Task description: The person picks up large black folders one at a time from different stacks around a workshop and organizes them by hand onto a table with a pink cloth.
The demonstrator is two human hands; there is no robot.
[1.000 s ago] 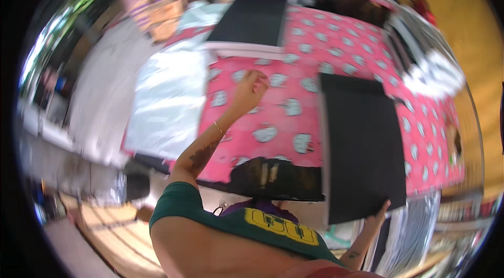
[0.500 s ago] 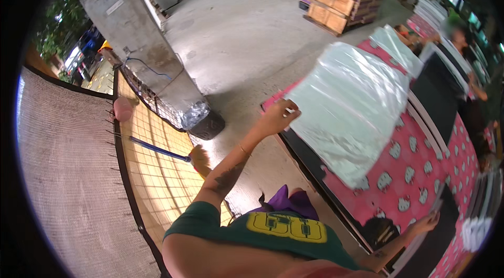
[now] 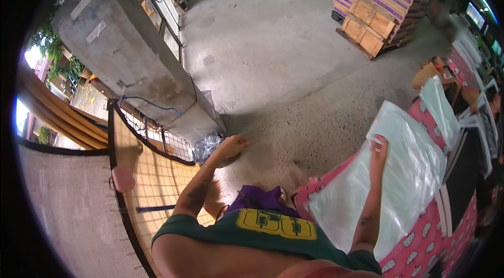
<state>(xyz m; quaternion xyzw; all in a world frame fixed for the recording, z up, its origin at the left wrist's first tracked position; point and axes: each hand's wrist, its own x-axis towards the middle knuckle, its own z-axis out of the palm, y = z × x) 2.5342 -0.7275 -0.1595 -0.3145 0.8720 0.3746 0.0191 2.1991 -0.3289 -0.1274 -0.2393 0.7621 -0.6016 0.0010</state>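
Fingers, right hand (image 3: 378, 147): flat on plastic sheets (image 3: 388, 183), at 3 o'clock.
Left hand (image 3: 231, 146): loosely curled, holding nothing, above floor (image 3: 273, 57).

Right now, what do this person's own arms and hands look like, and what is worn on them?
Both arms are bare from the shoulder down; a dark green sleeveless top with a yellow chest patch is worn. The left hand has a thin bracelet at the wrist and dark tattoo marks on the forearm. The right hand has a small forearm tattoo.
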